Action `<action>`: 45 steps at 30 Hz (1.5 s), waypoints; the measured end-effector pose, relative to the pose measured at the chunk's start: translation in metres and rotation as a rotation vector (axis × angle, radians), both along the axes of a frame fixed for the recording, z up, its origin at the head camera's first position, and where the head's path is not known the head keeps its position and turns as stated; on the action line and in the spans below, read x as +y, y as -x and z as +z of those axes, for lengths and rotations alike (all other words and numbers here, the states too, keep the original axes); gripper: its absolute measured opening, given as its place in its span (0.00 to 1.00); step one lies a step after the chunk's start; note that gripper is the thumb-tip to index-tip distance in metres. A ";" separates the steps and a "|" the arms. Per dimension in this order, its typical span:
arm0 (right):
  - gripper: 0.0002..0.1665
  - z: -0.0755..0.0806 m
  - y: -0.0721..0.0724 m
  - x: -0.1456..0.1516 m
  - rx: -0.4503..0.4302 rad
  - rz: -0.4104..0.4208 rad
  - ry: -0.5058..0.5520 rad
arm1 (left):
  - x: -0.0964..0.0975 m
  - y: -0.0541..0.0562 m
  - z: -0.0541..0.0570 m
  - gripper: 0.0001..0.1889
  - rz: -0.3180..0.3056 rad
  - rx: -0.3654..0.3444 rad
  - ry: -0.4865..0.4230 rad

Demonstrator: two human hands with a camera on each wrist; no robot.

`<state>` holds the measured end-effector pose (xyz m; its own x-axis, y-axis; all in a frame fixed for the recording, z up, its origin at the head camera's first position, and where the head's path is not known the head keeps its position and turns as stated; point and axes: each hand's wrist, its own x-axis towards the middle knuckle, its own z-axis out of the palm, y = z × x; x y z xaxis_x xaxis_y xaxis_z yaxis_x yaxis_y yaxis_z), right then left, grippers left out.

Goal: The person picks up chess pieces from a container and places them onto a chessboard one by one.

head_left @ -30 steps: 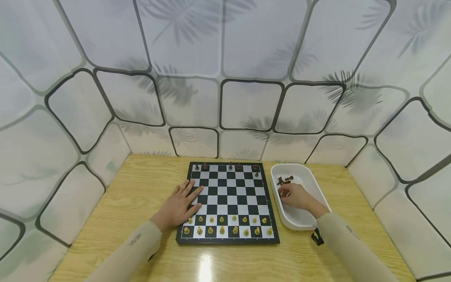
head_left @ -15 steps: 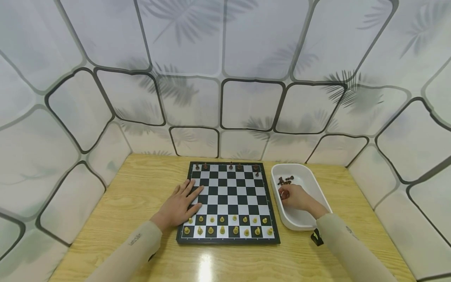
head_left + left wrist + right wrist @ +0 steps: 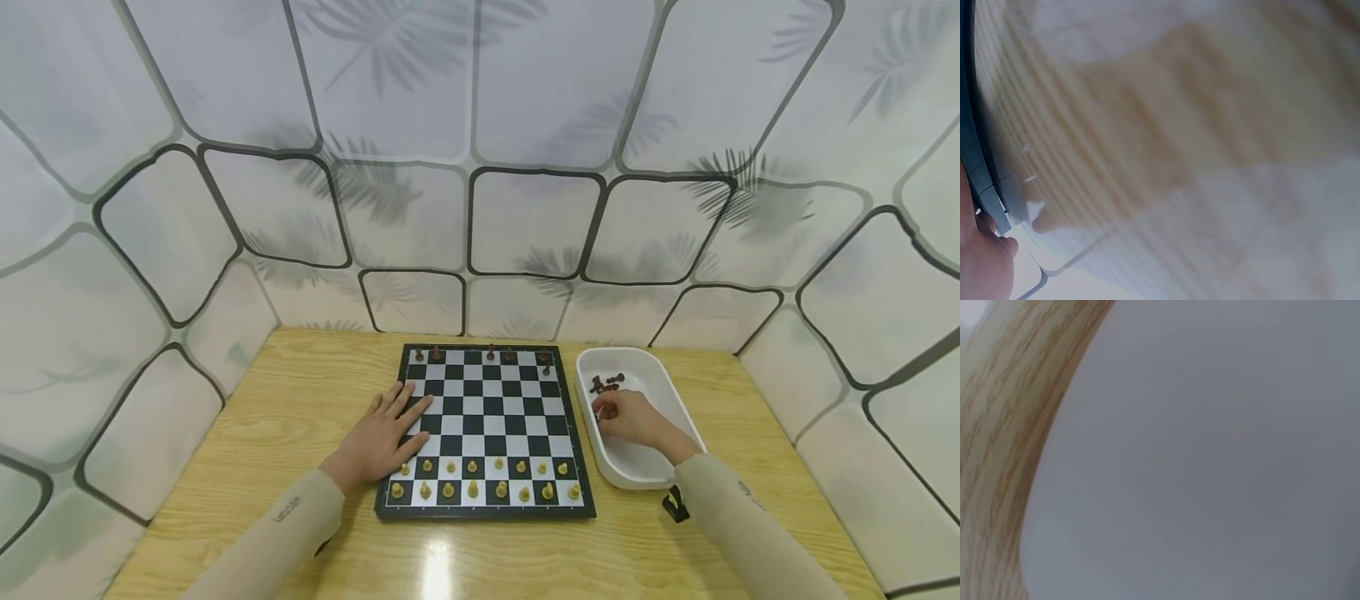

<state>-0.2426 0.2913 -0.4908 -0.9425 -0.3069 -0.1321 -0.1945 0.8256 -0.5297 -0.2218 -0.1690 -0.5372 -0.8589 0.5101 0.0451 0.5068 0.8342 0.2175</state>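
My left hand (image 3: 378, 437) lies flat with spread fingers on the left edge of the black-and-white chessboard (image 3: 483, 425). Part of that hand (image 3: 985, 269) shows at the lower left of the left wrist view, beside the board's dark edge. Over at the right, my right hand (image 3: 632, 419) reaches into a white tray (image 3: 671, 392), its thumb and fingers curled together, pinching a dark red chess piece that is mostly hidden by the fingers. Several other dark red chess pieces (image 3: 606, 385) lie in the tray beyond the fingertips. Only tray wall (image 3: 1197, 456) and wood fill the right wrist view.
Yellow chess pieces (image 3: 472, 490) stand in two rows on the board's near side. A few dark red pieces (image 3: 491, 353) stand along its far side. The wooden table (image 3: 300, 375) ends at a patterned curtain (image 3: 405, 208) behind and on both sides.
The right fingertips shift slightly inside the tray, while the arm stays in place. The left hand and the pieces on the board have not moved.
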 end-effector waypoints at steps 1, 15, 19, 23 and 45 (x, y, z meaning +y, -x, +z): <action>0.15 0.001 0.000 0.000 -0.002 -0.001 0.000 | 0.000 0.000 0.000 0.36 -0.001 0.001 0.000; 0.10 0.005 0.006 0.009 0.115 0.018 -0.032 | -0.003 0.001 0.000 0.37 0.004 -0.005 0.008; 0.08 0.008 0.007 0.008 0.138 0.010 -0.016 | -0.003 0.002 0.001 0.36 0.004 -0.007 0.008; 0.07 0.017 0.009 0.006 0.161 -0.008 0.003 | -0.003 0.001 0.000 0.36 0.001 0.001 0.006; 0.11 0.058 0.032 -0.034 0.207 -0.063 0.062 | -0.001 0.000 0.000 0.37 -0.002 -0.013 0.004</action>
<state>-0.2747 0.2575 -0.4328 -0.9652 -0.2478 0.0838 -0.2535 0.8069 -0.5335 -0.2220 -0.1700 -0.5371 -0.8582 0.5123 0.0320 0.5061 0.8339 0.2202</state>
